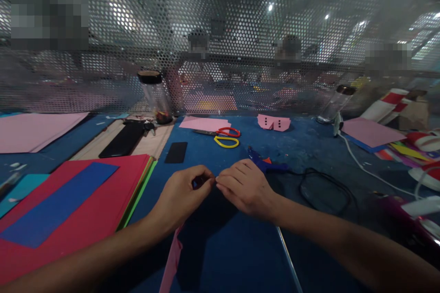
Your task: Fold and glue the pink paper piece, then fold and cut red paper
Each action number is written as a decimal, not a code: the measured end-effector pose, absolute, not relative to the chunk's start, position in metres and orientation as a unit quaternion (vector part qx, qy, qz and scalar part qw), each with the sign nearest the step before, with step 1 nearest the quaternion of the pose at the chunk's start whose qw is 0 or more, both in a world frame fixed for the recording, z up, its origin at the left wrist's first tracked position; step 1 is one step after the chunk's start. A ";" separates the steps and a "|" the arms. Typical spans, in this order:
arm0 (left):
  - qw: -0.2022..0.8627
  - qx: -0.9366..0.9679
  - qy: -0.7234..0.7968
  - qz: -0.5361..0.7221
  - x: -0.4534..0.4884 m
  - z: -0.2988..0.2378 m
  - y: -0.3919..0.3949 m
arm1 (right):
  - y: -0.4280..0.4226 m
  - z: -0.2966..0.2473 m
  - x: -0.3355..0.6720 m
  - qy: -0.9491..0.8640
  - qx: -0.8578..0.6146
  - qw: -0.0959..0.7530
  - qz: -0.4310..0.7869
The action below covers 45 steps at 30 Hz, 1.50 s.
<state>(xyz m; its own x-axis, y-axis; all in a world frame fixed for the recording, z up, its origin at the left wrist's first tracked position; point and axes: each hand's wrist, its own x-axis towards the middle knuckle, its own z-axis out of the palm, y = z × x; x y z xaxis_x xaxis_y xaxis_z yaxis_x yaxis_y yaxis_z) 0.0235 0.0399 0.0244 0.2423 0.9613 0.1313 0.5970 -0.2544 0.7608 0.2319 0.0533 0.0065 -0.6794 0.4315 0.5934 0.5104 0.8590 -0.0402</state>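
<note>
My left hand and my right hand meet at the fingertips over a blue sheet on the table. Both are closed in a pinch on a small dark piece I cannot make out. A pink paper strip hangs down below my left wrist. Just behind my right hand lies a blue glue gun with its black cord looped to the right.
A stack of red paper with a blue strip lies left. Red and yellow scissors, pink paper, a folded pink piece, a phone, two clear jars stand farther back. A perforated metal screen closes the far edge; people sit behind it.
</note>
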 end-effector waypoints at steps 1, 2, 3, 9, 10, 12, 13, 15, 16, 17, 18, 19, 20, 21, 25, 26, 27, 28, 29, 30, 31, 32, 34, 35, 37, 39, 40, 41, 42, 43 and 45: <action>0.296 0.731 0.533 0.307 0.024 0.025 0.039 | 0.053 0.006 0.231 -0.906 -0.273 0.322 -0.027; 0.294 0.732 0.532 0.307 0.024 0.025 0.039 | 0.053 0.006 0.229 -0.896 -0.288 0.337 0.011; 0.291 0.734 0.531 0.308 0.024 0.026 0.038 | 0.053 0.005 0.228 -0.885 -0.301 0.351 0.047; 0.268 0.743 0.527 0.314 0.025 0.028 0.034 | 0.053 0.003 0.225 -0.841 -0.365 0.363 0.169; 0.262 0.748 0.524 0.313 0.025 0.028 0.034 | 0.053 0.003 0.225 -0.841 -0.366 0.359 0.171; 0.242 0.761 0.515 0.310 0.025 0.027 0.034 | 0.054 0.002 0.226 -0.846 -0.361 0.357 0.165; 0.231 0.769 0.511 0.306 0.024 0.027 0.034 | 0.054 0.001 0.226 -0.849 -0.356 0.356 0.161; 0.210 0.782 0.506 0.299 0.023 0.027 0.034 | 0.055 0.001 0.227 -0.856 -0.346 0.354 0.150; 0.202 0.787 0.503 0.295 0.023 0.027 0.034 | 0.055 0.000 0.227 -0.859 -0.342 0.351 0.144; 0.196 0.792 0.500 0.292 0.022 0.027 0.035 | 0.056 0.000 0.227 -0.862 -0.339 0.349 0.139; 0.192 0.797 0.495 0.288 0.022 0.027 0.035 | 0.056 0.000 0.227 -0.865 -0.337 0.346 0.135; 0.187 0.802 0.491 0.286 0.022 0.027 0.035 | 0.055 -0.001 0.227 -0.866 -0.336 0.346 0.131; 0.180 0.806 0.488 0.282 0.022 0.027 0.035 | 0.055 -0.001 0.227 -0.868 -0.334 0.345 0.129; 0.171 0.812 0.485 0.277 0.022 0.027 0.035 | 0.055 -0.002 0.227 -0.869 -0.333 0.344 0.127; 0.139 0.829 0.479 0.251 0.022 0.026 0.036 | 0.055 -0.005 0.227 -0.875 -0.324 0.336 0.126; 0.136 0.834 0.476 0.245 0.021 0.025 0.037 | 0.055 -0.006 0.226 -0.876 -0.324 0.332 0.130; 0.134 0.838 0.472 0.241 0.021 0.024 0.038 | 0.055 -0.007 0.226 -0.876 -0.325 0.329 0.137; 0.132 0.841 0.468 0.237 0.021 0.023 0.038 | 0.055 -0.007 0.226 -0.875 -0.327 0.328 0.145; 0.129 0.844 0.464 0.235 0.020 0.022 0.039 | 0.056 -0.008 0.226 -0.872 -0.329 0.328 0.153; 0.126 0.847 0.461 0.235 0.020 0.022 0.039 | 0.056 -0.008 0.226 -0.869 -0.332 0.328 0.162; 0.125 0.848 0.459 0.235 0.020 0.022 0.039 | 0.056 -0.008 0.225 -0.867 -0.333 0.329 0.170; 0.126 0.848 0.458 0.235 0.019 0.022 0.039 | 0.056 -0.007 0.225 -0.866 -0.334 0.328 0.176; 0.133 0.847 0.459 0.234 0.019 0.023 0.040 | 0.056 -0.007 0.225 -0.866 -0.335 0.323 0.181; 0.136 0.846 0.459 0.234 0.019 0.023 0.039 | 0.056 -0.007 0.226 -0.869 -0.334 0.319 0.179; 0.136 0.845 0.462 0.231 0.019 0.023 0.040 | 0.056 -0.006 0.226 -0.877 -0.328 0.310 0.166; 0.130 0.847 0.462 0.229 0.019 0.022 0.040 | 0.057 -0.006 0.227 -0.886 -0.320 0.300 0.150; 0.126 0.848 0.462 0.229 0.019 0.022 0.040 | 0.057 -0.005 0.227 -0.891 -0.317 0.294 0.141; 0.122 0.849 0.461 0.229 0.019 0.022 0.040 | 0.057 -0.005 0.228 -0.894 -0.315 0.289 0.132; 0.121 0.849 0.461 0.228 0.019 0.021 0.040 | 0.058 -0.006 0.228 -0.897 -0.314 0.285 0.124; 0.121 0.849 0.461 0.229 0.019 0.021 0.040 | 0.058 -0.006 0.228 -0.898 -0.314 0.284 0.117; 0.124 0.847 0.463 0.230 0.019 0.021 0.040 | 0.058 -0.006 0.228 -0.900 -0.311 0.286 0.107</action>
